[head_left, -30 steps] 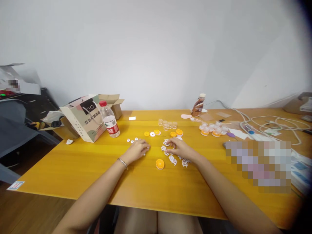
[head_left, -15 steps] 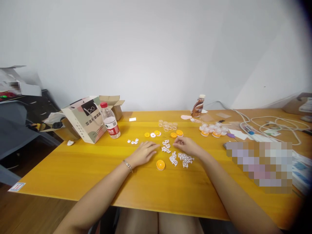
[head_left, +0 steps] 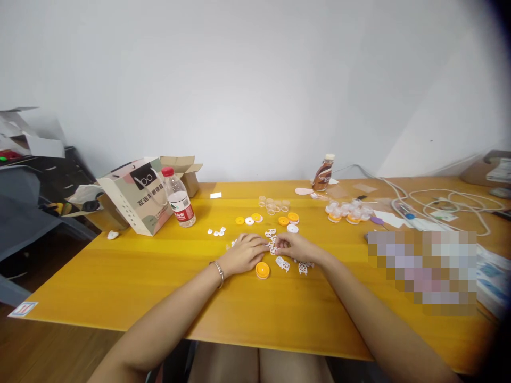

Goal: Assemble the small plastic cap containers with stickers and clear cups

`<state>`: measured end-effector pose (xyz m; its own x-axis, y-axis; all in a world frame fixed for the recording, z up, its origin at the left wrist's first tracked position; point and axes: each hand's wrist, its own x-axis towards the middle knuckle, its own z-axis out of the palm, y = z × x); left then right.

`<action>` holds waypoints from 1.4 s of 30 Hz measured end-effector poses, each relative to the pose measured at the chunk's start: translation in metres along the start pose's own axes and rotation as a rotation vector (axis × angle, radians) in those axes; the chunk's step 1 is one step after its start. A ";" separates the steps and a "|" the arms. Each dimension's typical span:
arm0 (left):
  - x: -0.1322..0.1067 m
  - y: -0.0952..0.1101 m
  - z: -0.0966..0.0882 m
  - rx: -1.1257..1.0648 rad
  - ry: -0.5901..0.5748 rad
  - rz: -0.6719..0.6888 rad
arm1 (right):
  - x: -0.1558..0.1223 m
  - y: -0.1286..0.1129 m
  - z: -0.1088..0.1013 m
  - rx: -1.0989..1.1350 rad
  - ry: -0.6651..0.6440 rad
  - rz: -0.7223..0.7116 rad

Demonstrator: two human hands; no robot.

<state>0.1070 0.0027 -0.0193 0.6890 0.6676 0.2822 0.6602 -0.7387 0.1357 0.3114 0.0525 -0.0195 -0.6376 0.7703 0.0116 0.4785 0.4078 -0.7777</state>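
Observation:
My left hand point(head_left: 244, 253) and my right hand point(head_left: 293, 246) meet fingertip to fingertip over a scatter of small white cut-out plastic pieces point(head_left: 282, 263) on the yellow table point(head_left: 159, 276). Both hands' fingers are curled into a pinch around one of the white pieces between them; the piece itself is too small to make out. An orange round cap point(head_left: 262, 269) lies just in front of my left hand. More orange and white discs point(head_left: 288, 218) and several small clear cups point(head_left: 273, 204) sit behind the hands. A bracelet is on my left wrist.
A paper gift bag point(head_left: 138, 194), a water bottle point(head_left: 178, 197) and an open carton point(head_left: 187, 170) stand at back left. A brown drink bottle point(head_left: 323, 173), assembled orange-and-clear pieces point(head_left: 347, 211) and white cables point(head_left: 439, 205) lie at back right. Tiny white bits point(head_left: 216, 232) rest left of the discs.
My left hand has slid right and my right hand has come back left, so the two now meet over the white pieces. The view has shifted slightly.

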 end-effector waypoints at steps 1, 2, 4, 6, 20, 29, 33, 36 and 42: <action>0.000 0.000 0.000 -0.006 0.014 -0.016 | 0.001 -0.001 0.002 0.006 0.017 -0.017; 0.000 -0.001 0.001 -0.014 0.027 -0.036 | 0.001 -0.002 0.004 0.012 0.035 -0.035; 0.001 -0.002 0.001 -0.039 0.046 -0.080 | 0.002 -0.005 0.008 0.029 0.065 -0.062; 0.001 -0.003 0.002 -0.074 0.066 -0.120 | 0.004 -0.006 0.012 0.077 0.094 -0.053; -0.001 -0.012 0.000 -0.981 0.267 -0.410 | 0.009 -0.005 0.026 0.757 0.174 0.146; -0.001 -0.015 -0.002 -0.974 0.202 -0.397 | 0.002 -0.018 0.026 0.653 0.087 0.070; -0.001 -0.012 0.000 -0.815 0.259 -0.432 | 0.001 -0.020 0.026 0.630 0.086 0.087; -0.003 -0.005 -0.004 -0.622 0.322 -0.373 | 0.002 -0.018 0.025 0.654 0.089 0.094; -0.006 0.002 -0.011 -0.268 0.257 -0.083 | 0.002 -0.015 0.025 0.696 0.041 0.055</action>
<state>0.1009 -0.0034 -0.0103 0.5166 0.7059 0.4847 0.5853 -0.7042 0.4019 0.2873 0.0360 -0.0235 -0.5936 0.8044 -0.0259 0.0024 -0.0305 -0.9995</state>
